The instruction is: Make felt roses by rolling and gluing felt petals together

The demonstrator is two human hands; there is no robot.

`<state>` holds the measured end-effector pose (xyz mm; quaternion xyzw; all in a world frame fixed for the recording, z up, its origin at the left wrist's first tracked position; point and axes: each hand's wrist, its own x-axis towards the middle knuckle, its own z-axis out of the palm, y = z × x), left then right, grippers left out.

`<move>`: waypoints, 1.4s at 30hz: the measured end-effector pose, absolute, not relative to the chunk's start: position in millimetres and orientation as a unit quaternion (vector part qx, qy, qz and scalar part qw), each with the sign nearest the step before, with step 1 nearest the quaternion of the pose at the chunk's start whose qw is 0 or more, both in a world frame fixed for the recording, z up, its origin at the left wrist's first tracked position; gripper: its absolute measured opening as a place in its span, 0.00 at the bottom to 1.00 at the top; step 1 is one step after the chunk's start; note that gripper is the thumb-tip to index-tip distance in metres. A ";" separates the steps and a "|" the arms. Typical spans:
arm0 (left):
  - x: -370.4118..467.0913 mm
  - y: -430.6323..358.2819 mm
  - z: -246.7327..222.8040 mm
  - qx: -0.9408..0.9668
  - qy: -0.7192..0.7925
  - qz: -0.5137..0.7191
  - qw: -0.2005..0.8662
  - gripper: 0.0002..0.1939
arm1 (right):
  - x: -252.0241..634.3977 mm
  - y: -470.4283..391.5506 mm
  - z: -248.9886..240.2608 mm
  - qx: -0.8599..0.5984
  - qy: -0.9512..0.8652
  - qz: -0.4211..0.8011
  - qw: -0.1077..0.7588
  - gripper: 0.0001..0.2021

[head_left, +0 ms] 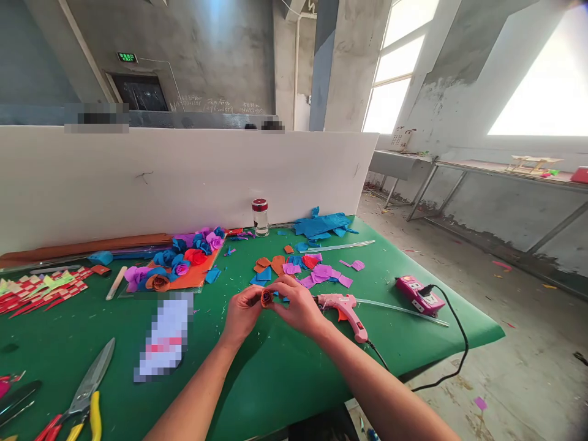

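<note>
Between my two hands is a small orange-brown paper rose [266, 299], rolled in a tight spiral. My left hand [243, 313] pinches it from the left, and the fingers of my right hand [297, 305] close on its right side. Just right of my right hand lies a pink glue gun [345, 308] with a clear glue stick in its back. Beyond my hands are loose petals: orange-brown petals [277, 264], purple petals [322, 273] and blue pieces [263, 275]. Finished paper flowers [195, 256] in several colours rest on an orange sheet to the left.
Shears [87, 389] with red and yellow handles lie at front left. A red-lidded glass jar [260, 218] stands by the white partition [197, 177]. Blue crepe paper [322, 225] lies at the back. A pink power strip [419, 295] sits near the right edge, its cable hanging down.
</note>
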<state>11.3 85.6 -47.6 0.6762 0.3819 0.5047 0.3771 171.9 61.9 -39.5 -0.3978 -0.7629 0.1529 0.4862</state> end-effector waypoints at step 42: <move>13.1 85.5 -47.2 0.602 0.418 0.503 0.458 0.05 | 170.4 48.5 -14.3 -0.486 -0.749 0.005 0.451 0.10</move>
